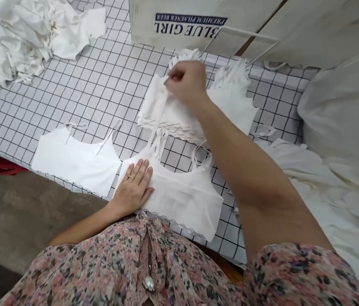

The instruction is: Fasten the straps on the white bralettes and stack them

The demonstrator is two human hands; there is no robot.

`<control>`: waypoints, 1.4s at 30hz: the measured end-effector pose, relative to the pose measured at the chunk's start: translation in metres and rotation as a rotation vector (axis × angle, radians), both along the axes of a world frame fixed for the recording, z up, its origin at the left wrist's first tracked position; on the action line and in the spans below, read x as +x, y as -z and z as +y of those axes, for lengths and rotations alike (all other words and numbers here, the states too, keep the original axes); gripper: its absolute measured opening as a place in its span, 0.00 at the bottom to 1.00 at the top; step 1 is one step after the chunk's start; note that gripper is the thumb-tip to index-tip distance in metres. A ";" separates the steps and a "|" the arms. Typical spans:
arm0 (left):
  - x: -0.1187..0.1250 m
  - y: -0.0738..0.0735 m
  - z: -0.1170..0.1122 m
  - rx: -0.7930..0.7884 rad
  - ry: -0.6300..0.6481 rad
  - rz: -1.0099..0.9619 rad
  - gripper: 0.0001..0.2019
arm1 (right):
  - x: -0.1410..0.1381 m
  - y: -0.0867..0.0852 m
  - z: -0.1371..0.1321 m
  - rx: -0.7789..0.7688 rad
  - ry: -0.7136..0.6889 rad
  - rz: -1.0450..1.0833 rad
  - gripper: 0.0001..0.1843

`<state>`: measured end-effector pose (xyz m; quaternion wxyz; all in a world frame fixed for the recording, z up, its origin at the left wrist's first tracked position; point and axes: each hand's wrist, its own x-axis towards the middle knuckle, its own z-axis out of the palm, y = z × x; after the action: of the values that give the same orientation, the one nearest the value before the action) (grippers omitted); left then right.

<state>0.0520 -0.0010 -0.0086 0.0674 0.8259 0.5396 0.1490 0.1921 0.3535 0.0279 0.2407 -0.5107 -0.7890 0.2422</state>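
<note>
Left grip (pixel 133 187) lies open on a white camisole (pixel 182 199); right grip (pixel 185 83) pinches stacked white fabric (pixel 163 121), Blue Girl carton (pixel 182 25) beyond!

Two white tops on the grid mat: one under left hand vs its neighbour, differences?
The pressed top sits under the left hand; the other top is untouched. The pressed top's straps reach past its neckline; the other top's fold onto its body. Both are white with scalloped hems.

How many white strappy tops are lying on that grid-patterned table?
3: a white strappy top to the left, a second top under the left hand, a third top beyond the right hand. More may be hidden in the stack that hand touches.
</note>
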 end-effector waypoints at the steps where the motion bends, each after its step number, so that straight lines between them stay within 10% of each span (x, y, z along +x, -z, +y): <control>1: 0.000 0.000 0.000 -0.009 0.003 0.000 0.36 | 0.003 -0.005 0.005 0.005 0.038 0.073 0.08; 7: 0.001 0.000 -0.001 -0.062 0.004 -0.090 0.35 | 0.017 -0.039 0.006 0.022 0.015 0.370 0.12; 12: -0.012 -0.024 0.010 -0.161 -0.125 -0.746 0.21 | 0.022 -0.041 -0.072 0.343 -0.140 0.282 0.12; 16: -0.024 -0.052 0.035 -0.541 -0.310 -1.385 0.15 | 0.035 -0.024 -0.142 0.421 -0.274 0.094 0.13; 20: -0.023 -0.066 0.052 -0.819 -0.327 -1.623 0.22 | 0.046 -0.016 -0.182 0.453 -0.319 0.047 0.14; 29: 0.005 -0.066 0.055 -0.759 -0.403 -1.636 0.25 | 0.059 -0.014 -0.215 0.621 -0.436 0.106 0.13; 42: -0.011 -0.073 0.067 -0.197 -0.045 -0.875 0.06 | 0.061 -0.034 -0.212 0.042 -0.533 0.286 0.10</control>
<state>0.0409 0.0657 0.0646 0.3643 0.6628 0.4900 0.4335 0.2529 0.1415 0.0619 0.2880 -0.2412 -0.8582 0.3499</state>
